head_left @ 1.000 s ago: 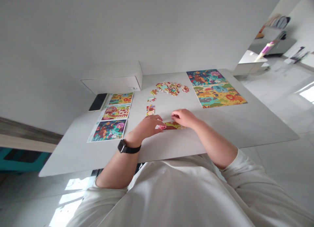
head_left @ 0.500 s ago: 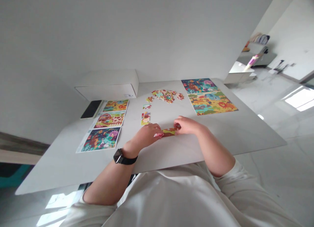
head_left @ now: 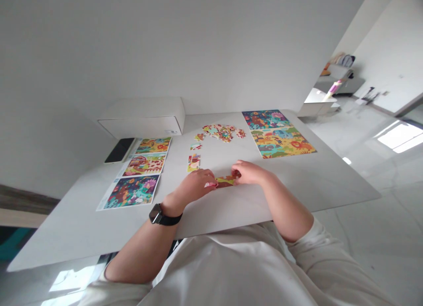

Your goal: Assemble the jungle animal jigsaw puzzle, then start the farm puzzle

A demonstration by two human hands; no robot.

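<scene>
left hand [head_left: 196,186], grip unclear, curls over a puzzle strip [head_left: 225,182] near the front of the table [head_left: 201,218] as the right hand [head_left: 249,171] pinches its right end; level pressure should keep it flat

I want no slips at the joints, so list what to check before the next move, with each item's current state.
1. Left hand at the left end of the flat red, yellow and brown cardboard puzzle strip: ok.
2. Right hand at the strip's right end: ok.
3. Joints under the fingers fully seated: cannot tell, the fingers hide them.
4. All pieces joined: not ok, a multicoloured heap of loose cardboard pieces lies farther back.
5. Red-barn farm print with white paper margin uncovered by the hands: ok.
6. Black-screened flat phone apart from both hands: ok.
</scene>
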